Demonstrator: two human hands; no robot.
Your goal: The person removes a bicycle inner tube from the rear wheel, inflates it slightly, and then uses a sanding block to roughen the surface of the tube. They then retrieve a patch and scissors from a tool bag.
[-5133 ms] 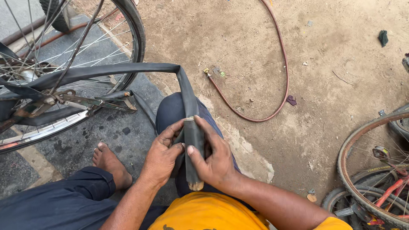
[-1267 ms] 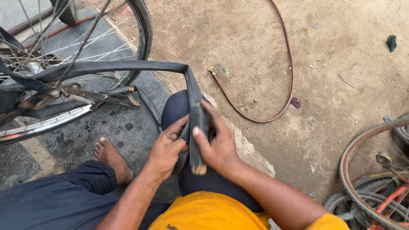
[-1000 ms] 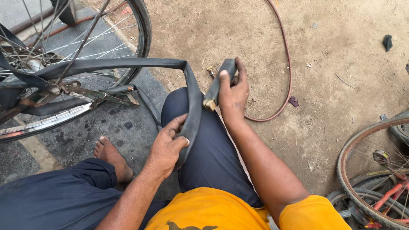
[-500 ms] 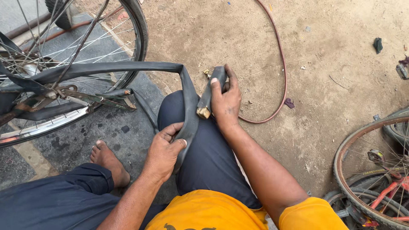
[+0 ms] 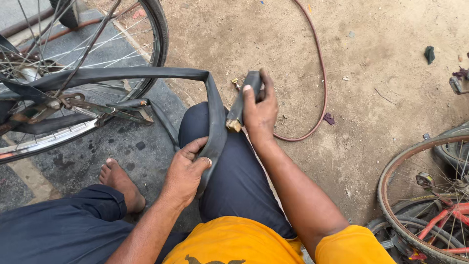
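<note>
Lifted off the inner tube (image 5: 210, 105) since the earlier frames, the right hand (image 5: 260, 110) is now held just right of it, clenched on a small dark scraper (image 5: 240, 102) with a wooden end. The tube is draped over the right knee (image 5: 195, 127), pinned flat by the left hand (image 5: 185, 171). For clean work, the tube should be kept taut and flat on the knee.
</note>
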